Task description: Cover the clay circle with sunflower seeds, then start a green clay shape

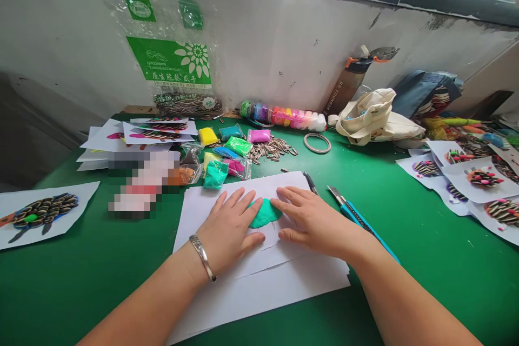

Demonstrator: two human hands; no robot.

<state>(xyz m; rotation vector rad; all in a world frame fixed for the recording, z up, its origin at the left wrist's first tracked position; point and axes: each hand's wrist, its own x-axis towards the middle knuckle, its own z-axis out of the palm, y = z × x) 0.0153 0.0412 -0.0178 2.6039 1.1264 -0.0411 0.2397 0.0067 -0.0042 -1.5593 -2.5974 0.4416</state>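
My left hand [229,227] and my right hand [308,220] lie flat, fingers spread, on either side of a mint-green lump of modelling clay [264,213]. Both hands touch the flattened clay, and they partly cover it. It sits on a sheet of white paper [259,286] with faint pencil lines. A silver bangle [203,257] circles my left wrist. Just right of my right hand lies a blue craft knife [357,219], with a metal blade tip pointing up and left.
The green table [425,281] holds clay packets [219,154], loose sunflower seeds [271,150], and a row of coloured clay [283,116]. Finished seed-and-clay pictures [42,216] lie left, and more [482,184] lie right. A cloth bag [377,119] stands behind. A pixelated patch [140,184] hides part of the table.
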